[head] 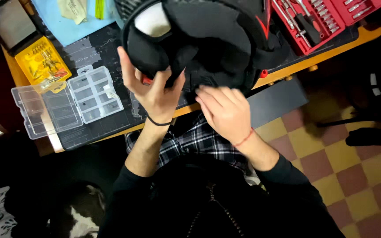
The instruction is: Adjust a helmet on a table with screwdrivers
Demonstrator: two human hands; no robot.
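At the table's near edge, the left hand (pixel 153 90) grips a large black padded headset (pixel 199 39) from below, fingers closed on an ear cup, while the right hand (pixel 225 112) rests loose fingers on it; a firm, steady hold seems wise.

headset (pixel 208 39): black, with a white patch and red accents
socket set case (pixel 318 20): red
bit case (pixel 40 61): yellow
compartment box (pixel 67 99): clear
desk mat (pixel 111 119): dark, with a faint map print
floor (pixel 349 172): yellow and maroon checks
shirt (pixel 195 143): black-and-white plaid
right wrist thread (pixel 244 139): red
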